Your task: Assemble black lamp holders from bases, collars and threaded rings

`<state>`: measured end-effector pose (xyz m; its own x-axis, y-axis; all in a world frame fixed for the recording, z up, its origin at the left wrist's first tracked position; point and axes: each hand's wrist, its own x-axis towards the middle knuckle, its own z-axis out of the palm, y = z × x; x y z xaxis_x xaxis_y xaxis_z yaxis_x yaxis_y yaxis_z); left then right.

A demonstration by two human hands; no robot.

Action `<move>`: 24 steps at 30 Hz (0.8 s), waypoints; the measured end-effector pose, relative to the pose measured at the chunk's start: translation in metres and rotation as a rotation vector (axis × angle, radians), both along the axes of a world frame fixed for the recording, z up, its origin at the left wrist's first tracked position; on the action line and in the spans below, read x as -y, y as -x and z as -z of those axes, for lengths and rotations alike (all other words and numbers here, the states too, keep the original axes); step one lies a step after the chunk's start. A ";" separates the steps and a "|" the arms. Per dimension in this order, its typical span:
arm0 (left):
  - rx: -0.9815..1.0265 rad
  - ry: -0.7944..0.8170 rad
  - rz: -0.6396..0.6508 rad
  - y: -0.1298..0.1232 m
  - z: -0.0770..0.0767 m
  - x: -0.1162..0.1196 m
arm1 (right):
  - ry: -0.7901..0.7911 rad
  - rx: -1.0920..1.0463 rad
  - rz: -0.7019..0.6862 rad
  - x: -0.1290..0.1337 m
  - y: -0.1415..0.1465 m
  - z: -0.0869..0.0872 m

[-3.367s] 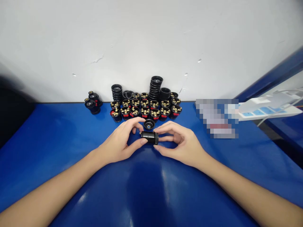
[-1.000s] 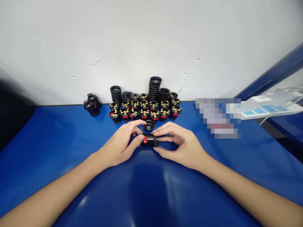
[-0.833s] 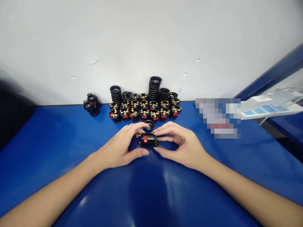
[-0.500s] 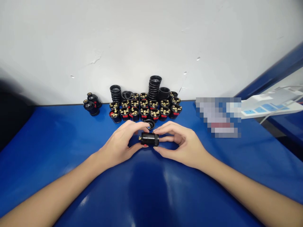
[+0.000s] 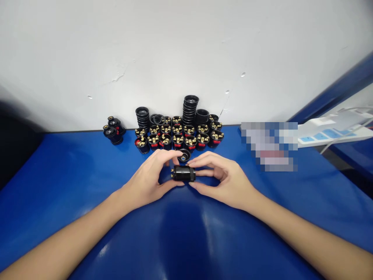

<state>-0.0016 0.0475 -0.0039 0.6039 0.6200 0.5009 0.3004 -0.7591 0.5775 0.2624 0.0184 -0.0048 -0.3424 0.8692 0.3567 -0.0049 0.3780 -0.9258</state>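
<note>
A black cylindrical part (image 5: 183,173) lies sideways between my two hands, its brass contacts pointing left and a ribbed ring at its right end. My left hand (image 5: 151,173) grips the contact end between thumb and fingers. The ring end is pinched by the thumb and fingers of my right hand (image 5: 223,175). Just behind the part, a round black cap (image 5: 184,155) with a small blue centre sits on the blue table (image 5: 186,241).
Several black sockets (image 5: 190,143) with brass contacts and red switches stand in rows behind my hands. Stacked black rings (image 5: 190,111) rise near the wall. Two assembled holders (image 5: 113,134) are at the left. A blurred item (image 5: 269,146) and a white power strip (image 5: 335,134) are right.
The cylindrical part has been turned about its long axis, so its red switch no longer shows. My left fingers have shifted slightly on it.
</note>
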 end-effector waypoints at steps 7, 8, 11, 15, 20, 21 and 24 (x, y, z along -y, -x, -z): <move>-0.119 0.118 -0.057 0.000 -0.003 0.003 | -0.023 -0.006 -0.004 0.000 0.000 0.001; -0.117 0.123 -0.057 0.000 -0.004 0.003 | -0.024 -0.004 -0.008 0.000 0.000 0.001; -0.078 0.119 -0.044 0.000 -0.002 0.003 | -0.021 0.005 -0.008 0.000 0.000 0.000; 0.027 0.080 -0.022 0.000 0.003 0.000 | -0.015 0.011 0.012 0.001 0.000 0.001; 0.046 0.048 0.003 0.000 0.005 -0.001 | -0.027 -0.010 0.007 0.000 0.001 0.001; 0.027 0.060 -0.007 0.000 0.003 0.000 | -0.034 -0.010 0.009 0.000 0.001 0.000; -0.045 0.098 -0.060 -0.001 -0.004 0.002 | -0.061 0.006 0.016 -0.001 0.000 0.000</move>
